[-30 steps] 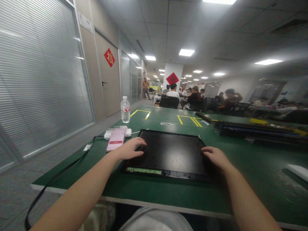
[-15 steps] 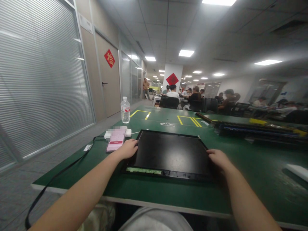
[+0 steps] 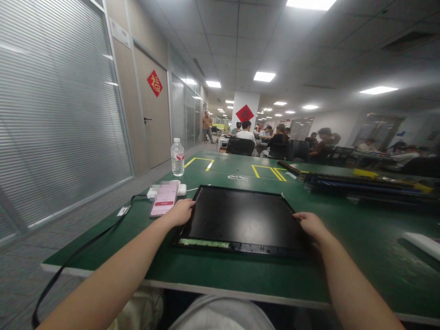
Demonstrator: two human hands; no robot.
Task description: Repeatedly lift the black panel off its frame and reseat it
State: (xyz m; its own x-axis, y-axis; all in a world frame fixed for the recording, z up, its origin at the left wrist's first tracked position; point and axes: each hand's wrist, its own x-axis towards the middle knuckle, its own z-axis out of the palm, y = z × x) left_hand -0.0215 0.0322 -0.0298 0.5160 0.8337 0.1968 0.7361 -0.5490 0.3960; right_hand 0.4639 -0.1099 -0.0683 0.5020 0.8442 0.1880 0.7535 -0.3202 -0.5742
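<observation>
Both forearms reach forward, elbows apart, palms turned inward. The left hand (image 3: 181,212) and right hand (image 3: 311,225) each grip a side edge of the screen (image 3: 240,215), fingers drawn in narrow; it lies flat between them. Beyond the left hand, a red paper (image 3: 154,83) reads "福"; writing on the nearby phone (image 3: 164,201) and bottle (image 3: 178,160) is too small to read.
</observation>
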